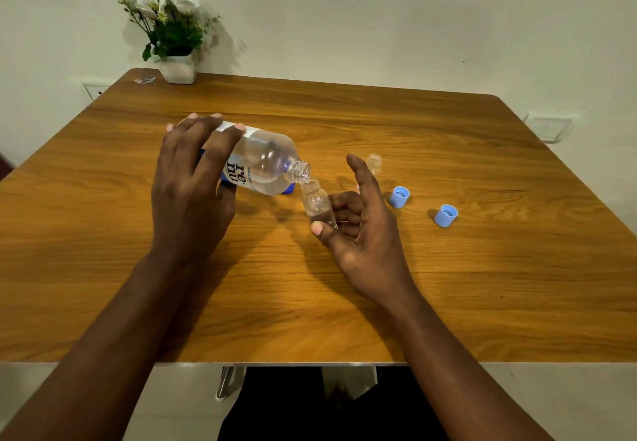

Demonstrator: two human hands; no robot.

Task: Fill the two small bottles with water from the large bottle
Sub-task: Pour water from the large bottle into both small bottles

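My left hand (193,178) grips the large clear bottle (265,161) around its labelled body and holds it tipped on its side, open neck pointing right and down. That neck sits just above the mouth of a small clear bottle (317,204). My right hand (358,223) holds this small bottle, thumb at its base and fingers curled behind it, index finger raised. A little water shows in its lower part. The second small bottle (374,162) stands uncapped on the table behind my right hand, partly hidden by it.
Two light blue caps (399,196) (445,215) lie on the wooden table (448,285) to the right of my right hand. A darker blue cap (287,189) shows under the large bottle. A white pot of flowers (177,68) stands at the far left corner.
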